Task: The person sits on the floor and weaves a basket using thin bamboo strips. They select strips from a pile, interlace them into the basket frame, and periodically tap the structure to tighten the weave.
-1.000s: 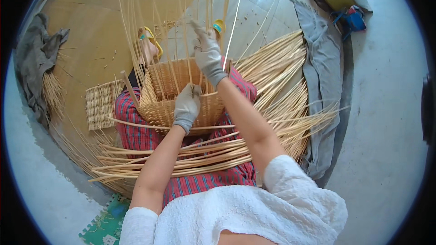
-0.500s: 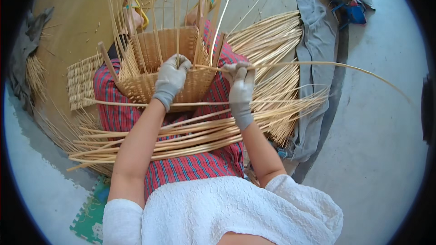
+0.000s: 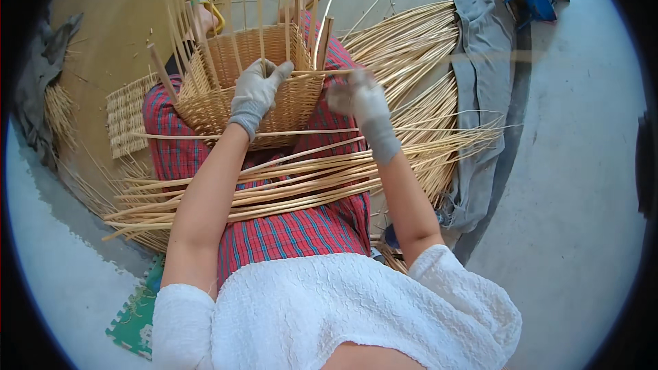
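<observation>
Over the plaid cloth (image 3: 291, 236): woven basket (image 3: 295, 106) with upright stakes (image 3: 261, 14).
Near side: left hand (image 3: 255, 90) clamped on the basket, beside a pale strand (image 3: 321, 72).
Right side: right hand (image 3: 363, 101) (rather blurred) at this strand; its grip I cannot tell.

There are 2 hands (image 3: 257, 94), 1 basket (image 3: 293, 106), 1 woven panel (image 3: 127, 118) and 2 sandals (image 3: 218, 18).

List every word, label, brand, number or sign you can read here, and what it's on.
None can be read.
The basket and pale rods show no lettering.
Any markings on the green mat or the blue object at upper right are too small to make out.
</observation>
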The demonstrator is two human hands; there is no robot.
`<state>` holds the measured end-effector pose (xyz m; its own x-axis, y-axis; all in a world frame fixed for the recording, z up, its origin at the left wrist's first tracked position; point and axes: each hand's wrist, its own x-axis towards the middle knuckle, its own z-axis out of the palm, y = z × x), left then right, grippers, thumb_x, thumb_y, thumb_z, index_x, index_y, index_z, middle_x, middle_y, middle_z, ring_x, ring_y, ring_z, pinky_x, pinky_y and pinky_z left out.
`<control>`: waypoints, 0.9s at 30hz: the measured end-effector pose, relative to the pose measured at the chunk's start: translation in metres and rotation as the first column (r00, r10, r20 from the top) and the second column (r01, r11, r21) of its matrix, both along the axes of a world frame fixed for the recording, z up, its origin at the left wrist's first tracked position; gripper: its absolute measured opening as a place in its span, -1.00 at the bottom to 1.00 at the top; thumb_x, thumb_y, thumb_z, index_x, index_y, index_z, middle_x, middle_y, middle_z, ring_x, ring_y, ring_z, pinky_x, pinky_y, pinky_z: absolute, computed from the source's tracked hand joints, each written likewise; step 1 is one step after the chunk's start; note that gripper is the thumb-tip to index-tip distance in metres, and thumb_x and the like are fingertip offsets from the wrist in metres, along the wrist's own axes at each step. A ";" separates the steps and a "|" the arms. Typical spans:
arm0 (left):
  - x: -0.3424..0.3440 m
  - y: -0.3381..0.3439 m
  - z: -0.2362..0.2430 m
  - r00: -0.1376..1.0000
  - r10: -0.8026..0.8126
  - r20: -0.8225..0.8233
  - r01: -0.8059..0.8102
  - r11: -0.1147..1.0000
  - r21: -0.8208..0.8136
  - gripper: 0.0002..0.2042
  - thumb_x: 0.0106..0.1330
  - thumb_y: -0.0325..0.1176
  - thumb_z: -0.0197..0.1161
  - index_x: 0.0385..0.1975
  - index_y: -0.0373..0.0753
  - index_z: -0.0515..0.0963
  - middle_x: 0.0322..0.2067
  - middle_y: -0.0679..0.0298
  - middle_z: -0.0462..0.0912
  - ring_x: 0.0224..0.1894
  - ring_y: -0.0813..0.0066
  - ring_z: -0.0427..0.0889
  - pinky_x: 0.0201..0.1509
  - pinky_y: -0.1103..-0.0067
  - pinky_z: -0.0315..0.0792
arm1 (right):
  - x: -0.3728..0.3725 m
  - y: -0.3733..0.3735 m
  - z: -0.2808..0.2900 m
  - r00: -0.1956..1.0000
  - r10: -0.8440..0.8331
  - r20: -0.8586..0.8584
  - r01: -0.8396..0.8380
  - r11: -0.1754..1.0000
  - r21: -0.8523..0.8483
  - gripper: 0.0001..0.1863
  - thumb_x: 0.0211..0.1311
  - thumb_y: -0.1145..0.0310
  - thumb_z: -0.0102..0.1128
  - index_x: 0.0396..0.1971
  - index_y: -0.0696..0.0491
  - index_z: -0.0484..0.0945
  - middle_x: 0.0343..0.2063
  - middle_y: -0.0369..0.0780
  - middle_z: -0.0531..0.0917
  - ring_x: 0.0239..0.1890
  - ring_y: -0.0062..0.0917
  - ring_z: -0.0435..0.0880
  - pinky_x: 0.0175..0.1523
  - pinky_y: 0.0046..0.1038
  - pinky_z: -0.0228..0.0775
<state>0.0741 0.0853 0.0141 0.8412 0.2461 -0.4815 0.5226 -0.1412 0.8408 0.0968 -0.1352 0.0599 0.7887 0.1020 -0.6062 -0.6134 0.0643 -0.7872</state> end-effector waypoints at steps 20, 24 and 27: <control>-0.078 0.080 0.029 0.901 0.056 0.430 -0.224 0.909 0.351 -0.66 0.41 -0.39 0.18 0.17 -0.09 0.47 -0.11 0.19 0.71 -0.27 0.19 0.69 -0.09 0.39 0.54 | -0.016 0.022 0.010 0.813 -0.253 0.525 0.100 0.948 0.301 -0.86 0.43 0.54 0.11 -0.09 0.08 0.41 -0.19 -0.10 0.70 -0.09 -0.32 0.73 0.03 -0.29 0.68; -0.091 0.077 -0.003 0.985 -0.110 0.134 -0.002 0.766 0.643 -0.38 0.39 -0.34 0.18 0.43 0.06 0.16 0.12 0.17 0.63 -0.06 -0.05 0.67 -0.02 0.18 0.54 | -0.017 0.025 -0.021 0.850 -0.287 0.441 0.211 0.954 0.213 -0.91 0.41 0.52 0.15 -0.15 0.10 0.50 -0.23 -0.13 0.71 -0.13 -0.40 0.73 -0.06 -0.37 0.72; -0.090 0.074 0.000 0.985 -0.099 0.140 -0.014 0.765 0.644 -0.43 0.40 -0.34 0.16 0.41 0.00 0.22 0.07 0.12 0.65 -0.04 -0.04 0.68 -0.01 0.20 0.55 | -0.018 0.027 -0.039 0.897 -0.245 0.368 0.169 0.959 0.227 -0.95 0.41 0.51 0.17 -0.19 0.09 0.54 -0.23 -0.16 0.72 -0.15 -0.47 0.73 -0.09 -0.41 0.72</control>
